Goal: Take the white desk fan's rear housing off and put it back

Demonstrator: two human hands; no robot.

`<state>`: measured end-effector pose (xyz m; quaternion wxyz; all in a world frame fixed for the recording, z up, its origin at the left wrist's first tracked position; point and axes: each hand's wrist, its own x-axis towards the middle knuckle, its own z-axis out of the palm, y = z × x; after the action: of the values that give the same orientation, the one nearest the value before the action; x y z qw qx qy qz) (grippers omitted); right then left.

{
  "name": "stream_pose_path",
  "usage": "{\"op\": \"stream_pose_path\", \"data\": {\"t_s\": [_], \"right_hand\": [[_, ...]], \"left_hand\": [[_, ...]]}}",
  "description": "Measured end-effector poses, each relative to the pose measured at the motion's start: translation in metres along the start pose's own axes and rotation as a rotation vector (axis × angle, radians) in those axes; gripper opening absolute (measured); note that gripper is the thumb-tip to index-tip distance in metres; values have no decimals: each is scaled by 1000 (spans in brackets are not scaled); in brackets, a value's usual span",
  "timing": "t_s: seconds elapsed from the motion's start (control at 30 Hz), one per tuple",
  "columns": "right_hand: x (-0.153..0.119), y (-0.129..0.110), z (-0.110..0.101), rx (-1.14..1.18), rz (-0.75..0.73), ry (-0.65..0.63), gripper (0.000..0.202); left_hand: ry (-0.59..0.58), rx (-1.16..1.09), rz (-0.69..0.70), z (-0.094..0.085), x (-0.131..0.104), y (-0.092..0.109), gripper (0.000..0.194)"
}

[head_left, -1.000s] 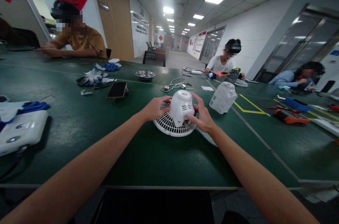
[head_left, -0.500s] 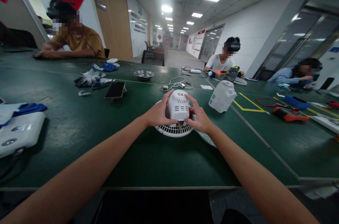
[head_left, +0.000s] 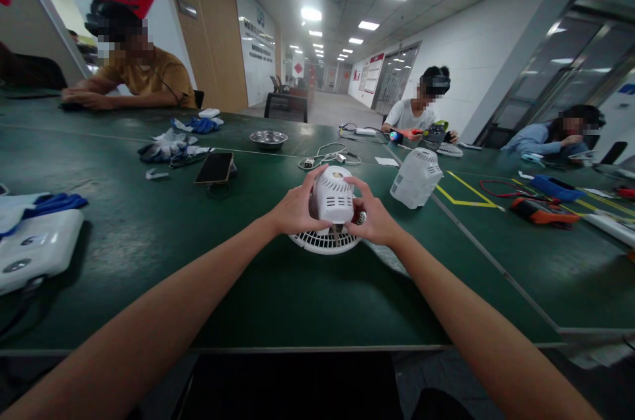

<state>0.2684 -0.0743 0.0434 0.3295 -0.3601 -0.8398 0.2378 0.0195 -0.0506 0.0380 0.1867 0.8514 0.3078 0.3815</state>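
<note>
A white vented housing stands upright over a round white fan grille on the green table. My left hand grips the housing's left side, thumb low at the front and fingers reaching toward the top. From the right, my right hand holds the same housing in a similar way. A dark metal part shows between the housing and the grille. To the right stands a translucent white container-like part with a vented top.
A phone, gloves and a metal bowl lie left of centre. White cables lie beyond my hands. An orange meter is at the right, a white device at the left. Several people sit around the table.
The view has tilted very slightly. Both hands keep their hold on the white housing, with no clear movement of it over the grille.
</note>
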Motion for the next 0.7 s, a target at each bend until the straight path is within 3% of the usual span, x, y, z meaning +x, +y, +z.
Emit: {"op": "stream_pose_path", "data": {"t_s": [0.7], "right_hand": [[0,-1,1,15,5,1,95]], "left_hand": [[-14,62,18,5,-4,-4,125]]}}
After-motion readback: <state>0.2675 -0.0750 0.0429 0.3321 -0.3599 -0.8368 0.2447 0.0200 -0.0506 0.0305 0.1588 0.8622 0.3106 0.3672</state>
